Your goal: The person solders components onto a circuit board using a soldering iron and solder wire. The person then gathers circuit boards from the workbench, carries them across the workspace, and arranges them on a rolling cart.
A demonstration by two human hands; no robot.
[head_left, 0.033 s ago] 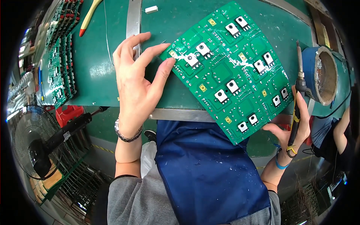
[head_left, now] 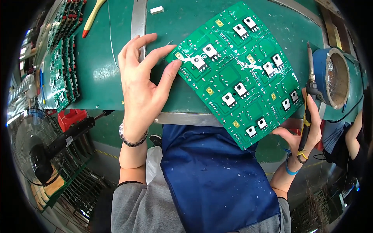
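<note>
A large green circuit board (head_left: 229, 75), carrying several white-and-black components in pairs, is held tilted over the table's front edge. My left hand (head_left: 142, 87) pinches its left corner between thumb and index finger, with the other fingers apart. At the board's lower right edge is my right hand (head_left: 314, 126), its thumb against the near side and its fingers partly hidden. That same hand also holds a soldering iron (head_left: 305, 134), whose dark handle lies along the palm and whose tip points away from me, beside the board.
A blue round tub (head_left: 323, 73) lies on its side at the right. Upright circuit boards (head_left: 64, 73) stand at the far left, near a yellow-handled tool (head_left: 92, 19). A white block (head_left: 157, 10) lies at the back. A fan (head_left: 40, 151) stands lower left; another person's arm (head_left: 354, 132) shows at right.
</note>
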